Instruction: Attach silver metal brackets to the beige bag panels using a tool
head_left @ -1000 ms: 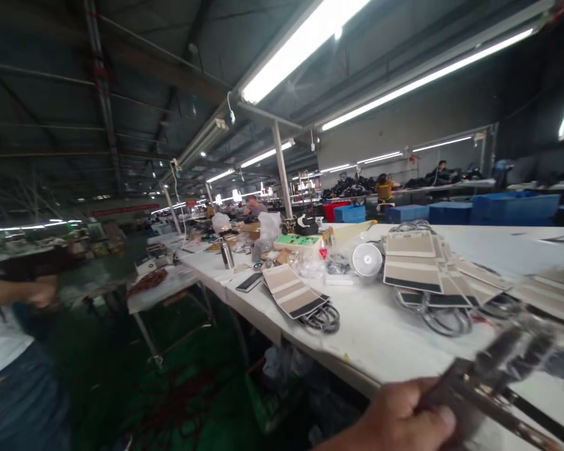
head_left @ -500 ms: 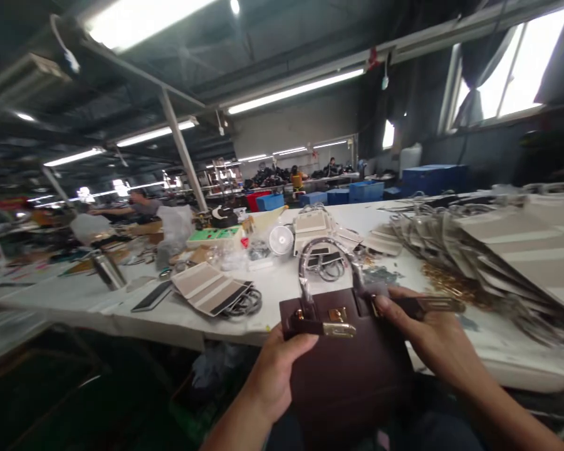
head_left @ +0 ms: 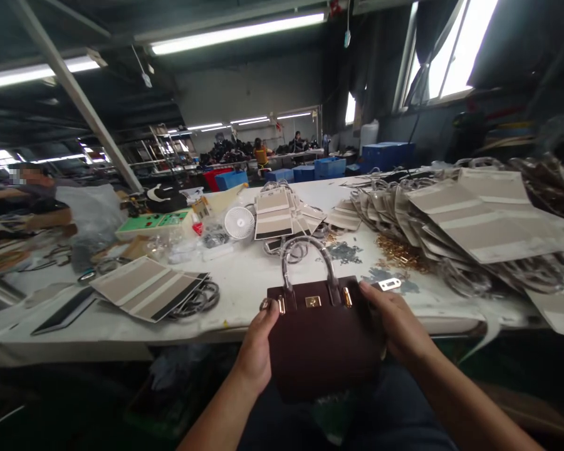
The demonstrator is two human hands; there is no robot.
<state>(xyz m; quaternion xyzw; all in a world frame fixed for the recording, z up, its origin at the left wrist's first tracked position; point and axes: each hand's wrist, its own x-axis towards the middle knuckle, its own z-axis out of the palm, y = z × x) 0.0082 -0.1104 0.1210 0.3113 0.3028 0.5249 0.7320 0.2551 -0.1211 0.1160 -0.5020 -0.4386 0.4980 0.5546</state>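
Note:
A dark brown handbag (head_left: 324, 344) with gold fittings hangs upright between my hands, in front of the table edge. Its arched handle, wrapped in clear film, stands up over the tabletop. My left hand (head_left: 258, 347) grips the bag's left side, thumb near the left gold fitting. My right hand (head_left: 397, 322) holds the upper right side, its fingers partly hidden behind the bag. A strap end with a gold plate (head_left: 389, 284) sticks out past the right hand. The small gold lock plate (head_left: 313, 302) sits at the front centre.
On the white table (head_left: 244, 285) lie flat beige panels (head_left: 145, 288) at left, a round white fan (head_left: 239, 223), a large pile of beige panels (head_left: 489, 213) at right and loose gold hardware (head_left: 399, 252). Two people work far back, another at far left.
The view has turned to the right. The strap ends that lay across the bag's front have swung out to the sides, uncovering the gold fittings. Both hands still hold the bag.

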